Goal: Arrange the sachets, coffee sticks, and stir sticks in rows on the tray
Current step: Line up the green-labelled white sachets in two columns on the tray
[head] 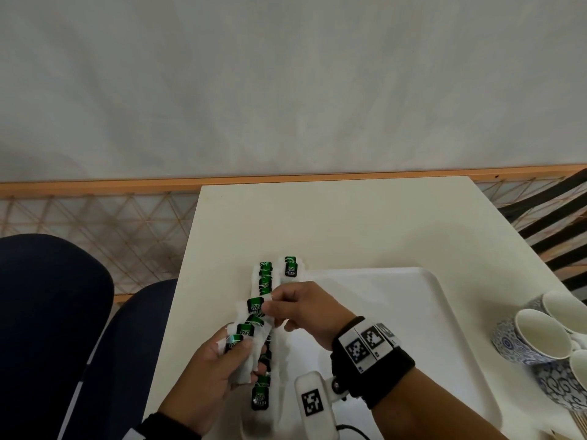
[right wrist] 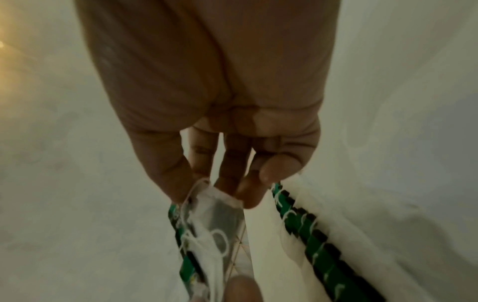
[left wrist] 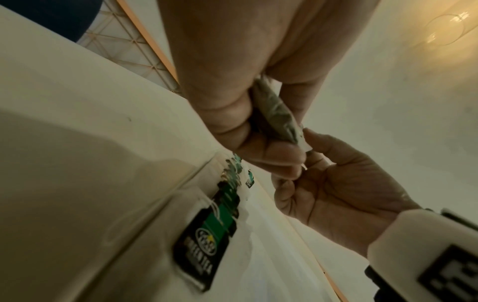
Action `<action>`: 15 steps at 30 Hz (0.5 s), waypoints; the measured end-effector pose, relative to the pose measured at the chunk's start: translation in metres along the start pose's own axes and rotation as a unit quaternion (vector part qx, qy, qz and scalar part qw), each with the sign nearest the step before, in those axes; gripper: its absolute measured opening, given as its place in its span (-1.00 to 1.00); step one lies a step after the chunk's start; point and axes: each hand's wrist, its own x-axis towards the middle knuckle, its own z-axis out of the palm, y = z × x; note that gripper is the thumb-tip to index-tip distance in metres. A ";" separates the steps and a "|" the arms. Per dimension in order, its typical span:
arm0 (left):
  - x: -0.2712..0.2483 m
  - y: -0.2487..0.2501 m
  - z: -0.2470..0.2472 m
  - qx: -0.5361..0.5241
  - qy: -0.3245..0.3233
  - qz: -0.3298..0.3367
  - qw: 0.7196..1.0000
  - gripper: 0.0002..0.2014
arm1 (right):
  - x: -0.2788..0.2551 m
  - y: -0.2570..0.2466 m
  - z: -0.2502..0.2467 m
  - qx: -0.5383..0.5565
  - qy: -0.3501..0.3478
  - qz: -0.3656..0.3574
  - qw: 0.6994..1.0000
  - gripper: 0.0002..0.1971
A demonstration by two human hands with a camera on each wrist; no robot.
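Green-and-black tags marked the tea sachets, and from the head view a row of them [head: 265,282] lay along the left edge of the white tray [head: 413,281], which sat on the cream table [head: 349,217] toward its near right. One more sachet [head: 290,268] lay just beside the far end of that row. The left hand [head: 219,366] curled round a small fanned bunch of sachets [head: 243,336] above the tray's near left corner, while the right hand [head: 305,308] pinched the topmost sachet [head: 255,306] of that bunch between thumb and forefinger, its wrist wrapped in a black band. Patterned blue-and-white cups [head: 536,338] stood at the table's right edge, beside the tray. From the left wrist view, the left hand [left wrist: 248,98] closed on the bunch [left wrist: 276,114] seen edge-on, the right hand [left wrist: 344,190] met it at the tip with fingers curled, and a sachet reading green tea [left wrist: 207,241] lay blurred at the near end of the row on the tray's rim [left wrist: 145,214]. From the right wrist view, the right hand [right wrist: 220,122] nipped the corner of a white sachet [right wrist: 220,220] with thumb and forefinger, the other fingers loosely bent, and the row [right wrist: 305,228] ran alongside to the right on the tray [right wrist: 388,183].
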 end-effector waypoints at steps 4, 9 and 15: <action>0.002 -0.004 -0.006 -0.017 0.018 -0.010 1.000 -0.77 | 0.011 0.003 -0.011 -0.003 0.128 -0.012 0.992 -0.80; 0.003 -0.007 -0.013 -0.024 0.008 -0.022 0.999 -0.77 | 0.038 0.026 -0.036 -0.127 0.269 0.042 0.954 -0.84; 0.005 -0.009 -0.014 -0.029 0.005 -0.027 0.999 -0.77 | 0.058 0.034 -0.039 -0.253 0.262 0.092 0.927 -0.81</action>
